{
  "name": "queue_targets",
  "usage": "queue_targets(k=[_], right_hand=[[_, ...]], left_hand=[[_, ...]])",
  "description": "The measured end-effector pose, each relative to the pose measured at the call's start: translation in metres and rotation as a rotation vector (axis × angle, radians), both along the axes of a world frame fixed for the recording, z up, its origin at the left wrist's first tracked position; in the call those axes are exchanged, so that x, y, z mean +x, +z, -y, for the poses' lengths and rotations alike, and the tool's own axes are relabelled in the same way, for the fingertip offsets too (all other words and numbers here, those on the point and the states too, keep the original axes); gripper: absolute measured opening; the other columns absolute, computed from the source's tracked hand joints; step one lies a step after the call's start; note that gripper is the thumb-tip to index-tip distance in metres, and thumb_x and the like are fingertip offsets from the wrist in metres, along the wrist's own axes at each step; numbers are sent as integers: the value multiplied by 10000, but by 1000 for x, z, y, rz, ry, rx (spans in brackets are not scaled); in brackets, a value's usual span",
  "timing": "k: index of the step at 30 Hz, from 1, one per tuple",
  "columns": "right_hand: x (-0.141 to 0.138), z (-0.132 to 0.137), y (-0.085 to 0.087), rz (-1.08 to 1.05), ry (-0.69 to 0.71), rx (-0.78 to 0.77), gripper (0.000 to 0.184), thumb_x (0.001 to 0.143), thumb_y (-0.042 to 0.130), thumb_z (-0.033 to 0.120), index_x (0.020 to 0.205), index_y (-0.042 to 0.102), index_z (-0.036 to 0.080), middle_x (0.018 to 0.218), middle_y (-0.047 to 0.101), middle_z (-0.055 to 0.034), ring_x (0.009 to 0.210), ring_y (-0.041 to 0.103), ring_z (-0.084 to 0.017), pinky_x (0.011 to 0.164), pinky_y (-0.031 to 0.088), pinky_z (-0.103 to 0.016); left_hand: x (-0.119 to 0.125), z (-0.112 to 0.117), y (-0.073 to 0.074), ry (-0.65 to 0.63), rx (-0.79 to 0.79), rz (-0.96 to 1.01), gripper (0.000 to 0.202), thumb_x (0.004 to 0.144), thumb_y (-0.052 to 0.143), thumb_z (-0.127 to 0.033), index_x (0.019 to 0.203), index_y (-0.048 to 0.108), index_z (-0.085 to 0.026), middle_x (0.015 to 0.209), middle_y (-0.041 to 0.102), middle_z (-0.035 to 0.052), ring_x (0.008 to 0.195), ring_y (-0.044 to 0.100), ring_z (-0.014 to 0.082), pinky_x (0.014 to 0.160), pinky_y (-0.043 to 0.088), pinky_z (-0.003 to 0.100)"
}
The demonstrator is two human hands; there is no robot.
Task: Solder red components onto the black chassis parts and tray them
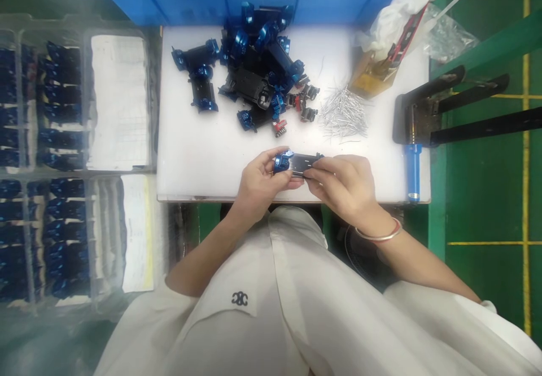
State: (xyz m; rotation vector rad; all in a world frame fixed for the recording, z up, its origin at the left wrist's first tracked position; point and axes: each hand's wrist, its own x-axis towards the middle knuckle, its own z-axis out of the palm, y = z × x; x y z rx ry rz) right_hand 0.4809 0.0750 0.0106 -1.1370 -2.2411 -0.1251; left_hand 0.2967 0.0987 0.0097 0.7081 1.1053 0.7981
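My left hand [259,183] and my right hand [342,188] meet over the white work board [190,161], both gripping a small black chassis piece with a glossy blue metal end [297,165]. My left fingers wrap the blue end, while my right fingertips pinch the black part and partly hide it. Farther up the board lies a heap of similar black-and-blue assemblies [254,65], with small red-and-black parts [302,100] at its edge. Loose silver pins [342,113] are scattered to the right of it, nearer my right hand.
A blue plastic crate [254,0] stands behind the board. Clear trays of blue-and-black parts [63,110] and papers lie to the left. At the right stand a black lever press [427,110] with a blue cylinder [414,173], plus plastic bags and a cardboard piece [372,74].
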Motion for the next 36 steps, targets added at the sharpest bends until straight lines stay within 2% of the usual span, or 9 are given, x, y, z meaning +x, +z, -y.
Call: queue_targets(k=[4, 7, 10, 14, 21, 24, 27, 32, 36], right_hand=[[0, -1, 2, -98, -3, -12, 187, 856, 663, 106, 970, 595, 237, 919, 683, -42, 806, 615, -194, 701, 476, -344], [1, -2, 9, -186, 9, -98, 164, 860, 641, 106, 950, 591, 233, 891, 668, -42, 798, 607, -197, 714, 474, -360], [1, -2, 15, -279, 48, -226, 140, 867, 623, 110, 937, 594, 227, 901, 647, -49, 827, 596, -200, 728, 486, -368], [2, 0, 17, -416, 61, -408, 115, 856, 629, 120, 907, 607, 221, 917, 625, -48, 873, 590, -196, 734, 510, -347], [1, 2, 12, -564, 37, -577, 77, 846, 644, 149, 875, 638, 220, 927, 630, -34, 852, 617, -169, 749, 532, -318], [2, 0, 11, -601, 44, -609, 31, 872, 653, 198, 892, 647, 222, 929, 644, -37, 851, 630, -168, 752, 542, -314], [17, -3, 13, -570, -25, -554, 71, 919, 633, 281, 957, 658, 226, 952, 673, -49, 905, 643, -188, 807, 541, -339], [76, 4, 13, -345, -591, -290, 237, 960, 516, 402, 962, 665, 217, 925, 695, -75, 789, 632, -208, 731, 522, -350], [110, 18, 3, -99, -961, -316, 393, 971, 404, 478, 1005, 656, 179, 925, 681, -124, 832, 618, -259, 750, 496, -387]], left_hand=[[-7, -1, 8, -153, 80, -156, 398, 787, 688, -269, 1159, 609, -150, 975, 691, 63, 700, 689, 138, 650, 617, 289], [-17, -2, 12, -230, 349, -381, 356, 786, 716, -341, 1097, 653, -179, 1105, 649, 88, 912, 663, 183, 757, 584, 300], [-22, -4, 13, -315, 653, -435, 311, 801, 730, -311, 1087, 665, -206, 1111, 659, 79, 1028, 630, 196, 882, 541, 315], [-19, -4, 10, -386, 874, -338, 158, 842, 690, -180, 1000, 689, -192, 942, 721, 43, 864, 663, 138, 797, 533, 255], [-11, 0, 5, -277, 961, -360, 83, 830, 672, -118, 874, 715, -174, 798, 732, 29, 673, 633, 96, 615, 496, 201], [-9, -1, 6, -255, 912, -377, 75, 797, 680, -116, 829, 718, -172, 737, 714, 15, 616, 602, 89, 575, 481, 192], [-8, -6, 8, -230, 737, -397, 68, 760, 676, -135, 784, 724, -178, 713, 708, 6, 601, 599, 96, 554, 476, 193], [-7, -23, 7, -119, 349, -384, 120, 693, 709, -267, 758, 731, -170, 589, 652, -11, 530, 584, 123, 533, 492, 233], [-4, -32, -1, -60, 173, -346, 224, 642, 750, -328, 787, 731, -157, 547, 630, -23, 519, 575, 123, 548, 482, 240]])
